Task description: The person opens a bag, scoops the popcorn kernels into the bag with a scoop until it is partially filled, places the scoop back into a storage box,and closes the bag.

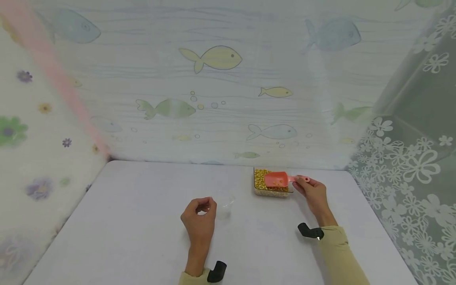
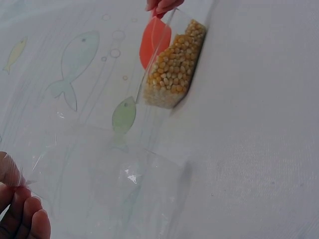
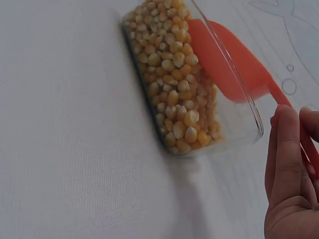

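A clear rectangular container (image 3: 239,122) of yellow corn kernels (image 3: 172,74) stands toward the back of the table, right of the middle. My right hand (image 1: 313,194) pinches the handle of an orange-red scoop (image 1: 276,179), whose bowl dips over the container's rim to the kernels. A few kernels seem to lie in the scoop in the head view. My left hand (image 1: 200,221), front left of the container, pinches the edge of a clear plastic bag (image 2: 119,184). The bag hangs beside the fingers and is hard to make out in the head view (image 1: 224,206); I see no kernels in it.
The white table (image 1: 124,221) reaches back to a curtain (image 1: 217,118) printed with fish. A flower-patterned curtain (image 1: 32,166) borders its left side, and a sheer floral one (image 1: 417,178) its right. Black wrist cameras (image 1: 310,231) sit on both sleeves.
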`<action>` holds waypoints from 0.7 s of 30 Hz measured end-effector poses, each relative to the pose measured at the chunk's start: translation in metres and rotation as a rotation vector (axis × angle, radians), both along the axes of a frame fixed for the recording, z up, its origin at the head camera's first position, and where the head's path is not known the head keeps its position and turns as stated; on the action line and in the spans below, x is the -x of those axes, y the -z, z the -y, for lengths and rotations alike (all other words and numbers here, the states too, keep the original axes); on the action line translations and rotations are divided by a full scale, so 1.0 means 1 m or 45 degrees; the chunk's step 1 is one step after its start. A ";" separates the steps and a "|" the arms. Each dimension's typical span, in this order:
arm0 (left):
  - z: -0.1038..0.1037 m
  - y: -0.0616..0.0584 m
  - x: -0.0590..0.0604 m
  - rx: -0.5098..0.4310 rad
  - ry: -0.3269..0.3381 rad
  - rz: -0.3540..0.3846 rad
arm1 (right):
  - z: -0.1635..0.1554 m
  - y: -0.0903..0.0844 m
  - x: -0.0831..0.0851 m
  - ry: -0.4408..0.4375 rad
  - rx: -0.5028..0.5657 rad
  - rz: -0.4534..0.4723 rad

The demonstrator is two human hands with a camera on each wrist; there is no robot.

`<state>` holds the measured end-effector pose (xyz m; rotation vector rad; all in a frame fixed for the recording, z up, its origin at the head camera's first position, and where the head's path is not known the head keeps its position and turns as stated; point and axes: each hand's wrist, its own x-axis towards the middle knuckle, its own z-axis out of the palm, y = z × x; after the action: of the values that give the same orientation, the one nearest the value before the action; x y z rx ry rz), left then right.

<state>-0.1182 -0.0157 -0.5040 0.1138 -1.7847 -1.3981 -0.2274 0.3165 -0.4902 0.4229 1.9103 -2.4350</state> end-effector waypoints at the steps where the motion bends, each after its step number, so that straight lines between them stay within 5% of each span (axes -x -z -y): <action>1: 0.000 0.000 0.000 0.000 -0.001 0.001 | 0.000 0.000 0.000 -0.012 -0.029 0.001; 6: 0.000 0.000 -0.001 0.002 0.003 0.007 | 0.000 -0.001 -0.002 -0.043 -0.187 -0.031; 13: -0.001 -0.001 0.000 0.000 -0.002 0.015 | 0.005 -0.014 -0.001 0.132 -0.375 -0.158; 21: -0.005 -0.009 -0.003 0.015 -0.028 0.034 | 0.010 -0.027 -0.004 0.207 -0.606 -0.410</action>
<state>-0.1153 -0.0110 -0.4950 0.1458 -1.8079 -1.3765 -0.2235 0.3066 -0.4636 0.2030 2.7041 -2.2263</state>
